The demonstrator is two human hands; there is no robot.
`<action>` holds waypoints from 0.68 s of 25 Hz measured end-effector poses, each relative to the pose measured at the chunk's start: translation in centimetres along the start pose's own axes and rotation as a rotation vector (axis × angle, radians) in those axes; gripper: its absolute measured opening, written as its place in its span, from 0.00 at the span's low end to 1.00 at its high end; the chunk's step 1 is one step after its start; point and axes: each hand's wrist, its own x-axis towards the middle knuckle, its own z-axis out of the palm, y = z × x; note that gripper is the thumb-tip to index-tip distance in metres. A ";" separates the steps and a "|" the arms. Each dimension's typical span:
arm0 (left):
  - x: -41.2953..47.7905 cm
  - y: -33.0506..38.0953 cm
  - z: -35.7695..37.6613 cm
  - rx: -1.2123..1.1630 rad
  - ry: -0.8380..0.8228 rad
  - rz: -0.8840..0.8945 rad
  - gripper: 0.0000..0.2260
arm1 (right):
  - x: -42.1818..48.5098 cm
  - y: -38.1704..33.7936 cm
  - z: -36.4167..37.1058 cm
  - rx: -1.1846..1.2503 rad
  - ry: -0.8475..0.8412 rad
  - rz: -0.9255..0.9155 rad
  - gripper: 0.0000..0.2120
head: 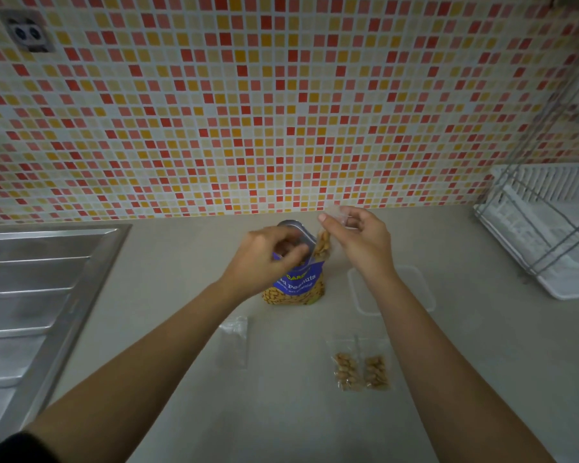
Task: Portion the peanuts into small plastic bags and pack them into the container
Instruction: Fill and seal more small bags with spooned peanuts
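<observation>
A blue peanut packet (pixel 298 285) stands upright on the counter with its silver top open. My left hand (pixel 264 253) is at the packet's mouth, fingers curled; what they pinch is hidden. My right hand (pixel 358 238) holds up a small clear bag (pixel 323 243) partly filled with peanuts, just right of the packet's opening. Two filled small bags (pixel 361 370) lie side by side on the counter nearer to me. An empty clear bag (pixel 234 339) lies to their left. The clear plastic container (pixel 422 285) sits right of the packet, partly behind my right forearm.
A steel sink drainboard (pixel 37 295) takes up the left side. A white dish rack (pixel 549 228) with a wire frame stands at the far right. A mosaic tile wall (pixel 281 111) with a socket (pixel 27 35) rises behind the counter.
</observation>
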 end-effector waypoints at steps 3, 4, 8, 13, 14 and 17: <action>0.0 1.8 2.1 -0.053 -0.047 -0.087 0.21 | 0.0 -0.7 -0.6 -0.016 -0.028 -0.008 0.25; 0.3 2.2 2.6 -0.081 -0.026 -0.109 0.20 | 0.0 -0.8 -0.9 -0.010 -0.038 -0.007 0.25; 0.4 3.0 3.3 -0.374 0.029 -0.323 0.10 | 0.6 -0.9 -2.8 0.041 -0.197 -0.013 0.20; -2.7 4.1 4.7 -0.802 0.002 -0.556 0.07 | 0.5 0.4 -5.0 0.136 -0.381 -0.019 0.03; -3.9 4.1 5.3 -0.824 -0.010 -0.581 0.06 | 0.1 1.1 -5.2 0.120 -0.413 0.013 0.04; -7.9 3.0 7.7 -0.806 -0.066 -0.668 0.04 | -1.1 5.0 -5.4 0.031 -0.513 0.138 0.06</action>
